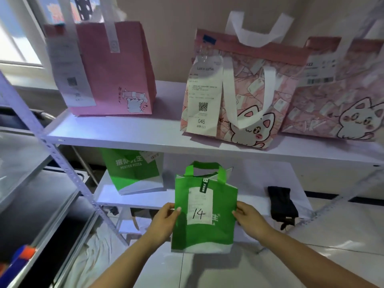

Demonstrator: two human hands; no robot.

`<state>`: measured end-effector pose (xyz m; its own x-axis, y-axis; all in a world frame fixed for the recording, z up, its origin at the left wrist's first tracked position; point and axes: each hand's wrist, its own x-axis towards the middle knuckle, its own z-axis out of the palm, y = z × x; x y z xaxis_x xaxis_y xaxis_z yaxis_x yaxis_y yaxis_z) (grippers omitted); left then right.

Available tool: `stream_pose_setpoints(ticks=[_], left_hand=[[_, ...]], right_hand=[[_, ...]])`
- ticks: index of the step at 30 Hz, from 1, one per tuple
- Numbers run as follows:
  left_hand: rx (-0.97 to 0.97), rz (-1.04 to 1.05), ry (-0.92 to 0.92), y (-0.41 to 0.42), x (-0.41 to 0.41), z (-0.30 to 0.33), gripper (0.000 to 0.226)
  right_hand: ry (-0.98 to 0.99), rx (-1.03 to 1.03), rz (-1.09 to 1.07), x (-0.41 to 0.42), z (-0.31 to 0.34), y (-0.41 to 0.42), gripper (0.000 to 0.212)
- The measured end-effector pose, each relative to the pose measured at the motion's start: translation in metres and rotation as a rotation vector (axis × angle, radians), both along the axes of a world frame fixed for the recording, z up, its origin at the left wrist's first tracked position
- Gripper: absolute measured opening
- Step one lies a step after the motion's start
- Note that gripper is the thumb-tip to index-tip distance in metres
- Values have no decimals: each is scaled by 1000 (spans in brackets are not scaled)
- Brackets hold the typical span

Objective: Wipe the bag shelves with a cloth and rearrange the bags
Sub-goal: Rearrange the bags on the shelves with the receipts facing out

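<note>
There are three pink bags [112, 67] [245, 90] [340, 90], two green bags [204, 225] [131, 173], two shelves [124, 132] [249, 196] and one black cloth [281, 204].

Pretty bright overall, daylight coming in from the window [18, 38] top left, which is blown out. Soft shadows under the pink bags [116, 67]. Wide-angle lens bends the shelf [124, 132] edges, and the corners look smeary and blurred.

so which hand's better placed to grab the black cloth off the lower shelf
Right, probably. The right hand grips the green bag on the side nearer the black cloth, with open shelf between them. The left hand would have to cross the bag.
</note>
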<state>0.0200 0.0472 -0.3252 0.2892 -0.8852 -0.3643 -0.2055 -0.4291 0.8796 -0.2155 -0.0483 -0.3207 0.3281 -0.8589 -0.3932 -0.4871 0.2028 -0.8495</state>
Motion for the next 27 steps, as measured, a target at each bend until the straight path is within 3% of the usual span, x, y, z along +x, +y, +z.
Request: stream_pose_setpoints(ticks=[9, 15, 22, 27], left_hand=[[-50, 13, -8, 87, 38, 51, 18], [-238, 157, 23, 114, 66, 110, 9], [-479, 231, 31, 126, 89, 178, 16], [-639, 273, 90, 114, 96, 231, 19]], right_hand=[[-101, -1, -19, 39, 64, 101, 25], [-188, -134, -1, 77, 135, 140, 25], [-299, -308, -3, 104, 197, 157, 21], [-495, -350, -5, 124, 242, 142, 19]])
